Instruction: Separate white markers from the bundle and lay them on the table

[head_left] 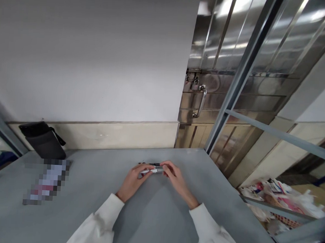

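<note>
Over the back middle of the grey table [151, 212], both hands come together at a few slim pens lying side by side. My left hand [135, 176] is closed, thumb and fingers pinching a white pen [151, 171] near its left end. From the other side my right hand [175, 174] grips the right end of the pens, its fingers bent and thumb pressed in. Behind the white pen lies a black pen [156, 164], close to both hands' fingertips. The fingers partly hide the pens, so their exact number is unclear.
A black cup-like container with a strap [44, 141] stands at the back left, beside a blurred-out flat item [47, 182]. A wall borders the table's back. A metal post [230, 100] rises at the right rear corner; plastic bags [284, 198] lie beyond the right edge.
</note>
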Demonstrator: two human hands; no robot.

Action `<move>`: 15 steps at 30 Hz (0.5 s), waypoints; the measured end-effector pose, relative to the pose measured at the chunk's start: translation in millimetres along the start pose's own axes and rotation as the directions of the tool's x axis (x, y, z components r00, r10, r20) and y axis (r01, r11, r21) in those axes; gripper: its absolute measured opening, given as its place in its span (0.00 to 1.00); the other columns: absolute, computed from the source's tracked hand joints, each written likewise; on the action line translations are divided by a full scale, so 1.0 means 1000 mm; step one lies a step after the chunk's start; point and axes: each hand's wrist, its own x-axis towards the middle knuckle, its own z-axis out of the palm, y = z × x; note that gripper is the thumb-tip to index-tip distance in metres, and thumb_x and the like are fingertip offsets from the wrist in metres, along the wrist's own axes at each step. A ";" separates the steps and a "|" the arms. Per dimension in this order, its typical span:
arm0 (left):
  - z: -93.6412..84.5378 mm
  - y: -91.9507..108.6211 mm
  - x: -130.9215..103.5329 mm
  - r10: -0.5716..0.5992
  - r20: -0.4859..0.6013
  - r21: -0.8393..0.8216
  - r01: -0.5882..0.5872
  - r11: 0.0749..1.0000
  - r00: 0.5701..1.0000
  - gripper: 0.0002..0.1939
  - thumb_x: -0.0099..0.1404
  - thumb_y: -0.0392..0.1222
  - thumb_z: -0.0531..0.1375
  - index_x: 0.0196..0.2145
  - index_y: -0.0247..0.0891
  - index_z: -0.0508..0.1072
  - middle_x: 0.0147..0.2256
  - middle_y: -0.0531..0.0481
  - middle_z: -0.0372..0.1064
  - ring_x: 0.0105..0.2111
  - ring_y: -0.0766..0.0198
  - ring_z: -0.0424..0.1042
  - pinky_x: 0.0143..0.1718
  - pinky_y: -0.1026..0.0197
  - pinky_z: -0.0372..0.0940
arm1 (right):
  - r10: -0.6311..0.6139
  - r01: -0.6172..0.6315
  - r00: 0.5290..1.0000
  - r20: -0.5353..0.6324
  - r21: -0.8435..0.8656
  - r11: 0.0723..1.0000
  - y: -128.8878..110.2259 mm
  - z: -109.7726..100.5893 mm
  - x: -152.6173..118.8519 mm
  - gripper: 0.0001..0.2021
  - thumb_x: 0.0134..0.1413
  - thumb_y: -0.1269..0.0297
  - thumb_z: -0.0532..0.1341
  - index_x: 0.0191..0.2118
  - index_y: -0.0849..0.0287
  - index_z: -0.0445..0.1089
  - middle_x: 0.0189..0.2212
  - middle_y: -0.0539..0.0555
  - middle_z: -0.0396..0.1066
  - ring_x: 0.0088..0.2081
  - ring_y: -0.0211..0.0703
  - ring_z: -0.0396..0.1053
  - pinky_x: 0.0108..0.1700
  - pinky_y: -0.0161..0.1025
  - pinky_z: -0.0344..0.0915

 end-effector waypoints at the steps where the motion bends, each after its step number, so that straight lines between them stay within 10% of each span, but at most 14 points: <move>1: 0.000 0.000 0.000 -0.008 -0.004 -0.008 0.008 1.000 1.000 0.12 0.69 0.47 0.59 0.47 0.46 0.77 0.47 0.49 0.77 0.48 0.57 0.74 0.52 0.57 0.68 | -0.009 0.009 1.000 -0.006 -0.015 1.000 -0.001 0.000 0.000 0.15 0.63 0.51 0.56 0.43 0.57 0.71 0.28 0.50 0.69 0.32 0.42 0.67 0.35 0.36 0.60; 15: 0.003 -0.004 0.001 -0.076 -0.019 -0.181 0.071 0.981 0.997 0.09 0.64 0.46 0.64 0.41 0.42 0.79 0.43 0.49 0.79 0.44 0.57 0.78 0.50 0.58 0.70 | -0.034 0.035 0.999 0.024 -0.040 0.999 -0.002 -0.001 -0.002 0.15 0.64 0.50 0.54 0.42 0.55 0.70 0.24 0.47 0.60 0.27 0.40 0.58 0.31 0.36 0.53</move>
